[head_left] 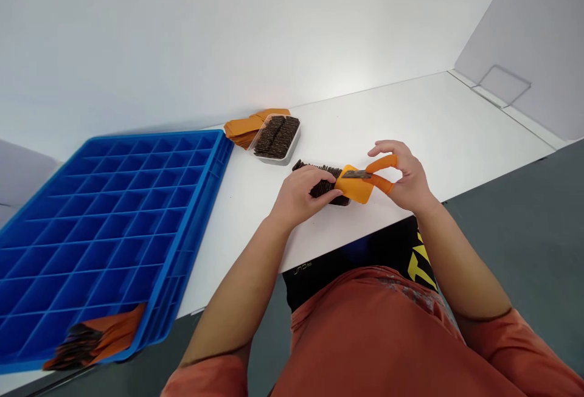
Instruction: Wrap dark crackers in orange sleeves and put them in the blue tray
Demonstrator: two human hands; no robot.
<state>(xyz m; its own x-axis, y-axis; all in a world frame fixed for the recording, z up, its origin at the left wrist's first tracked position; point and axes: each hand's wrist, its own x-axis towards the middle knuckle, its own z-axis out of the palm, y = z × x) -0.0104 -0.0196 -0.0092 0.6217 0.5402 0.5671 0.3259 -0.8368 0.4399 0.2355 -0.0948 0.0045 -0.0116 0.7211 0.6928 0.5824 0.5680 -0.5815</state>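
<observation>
The right hand (408, 179), thumb and forefinger sheathed in orange, pinches a thin, flat, dark mottled piece (354, 174) over a smooth orange packet (358, 191). The left hand (305, 193) pinches the packet's edge, above tightly ranked dark slips (323, 188). Beyond sits a clear plastic box (292, 149); leftward, a glossy blue gridded tray (185, 227).
</observation>
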